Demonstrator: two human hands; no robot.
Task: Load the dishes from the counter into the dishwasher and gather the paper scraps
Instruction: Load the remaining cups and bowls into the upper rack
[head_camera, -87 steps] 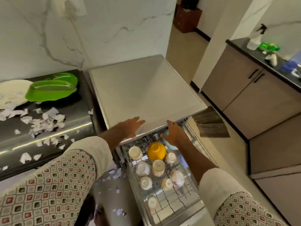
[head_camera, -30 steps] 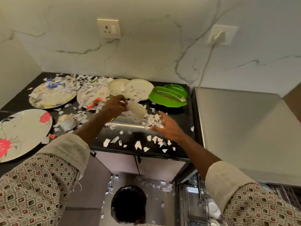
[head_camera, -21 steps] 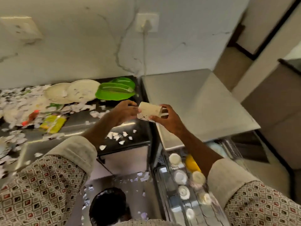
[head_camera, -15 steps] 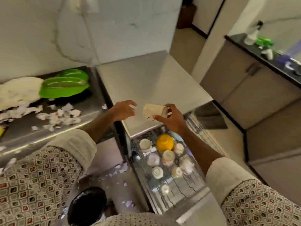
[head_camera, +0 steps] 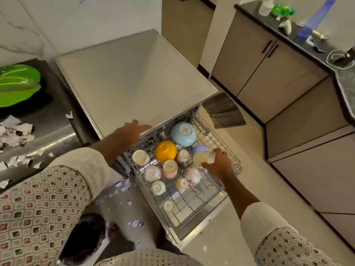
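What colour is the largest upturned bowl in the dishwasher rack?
Pale blue: the large round upturned bowl, head view.

— How many bowls (head_camera: 183,134) in the rack (head_camera: 194,205)?
— Three.
— And cups (head_camera: 170,168)?
— Eight there, plus one cup (head_camera: 203,158) in the right hand (head_camera: 219,166). Two green dishes (head_camera: 17,85) at the counter's (head_camera: 53,120) back edge.

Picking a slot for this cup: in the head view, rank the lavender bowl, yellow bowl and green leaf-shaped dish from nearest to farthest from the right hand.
From the right hand, which holds the cream cup:
1. The lavender bowl, in the rack right beside the cup.
2. The yellow bowl, further left in the rack.
3. The green leaf-shaped dish, on the counter at far left.
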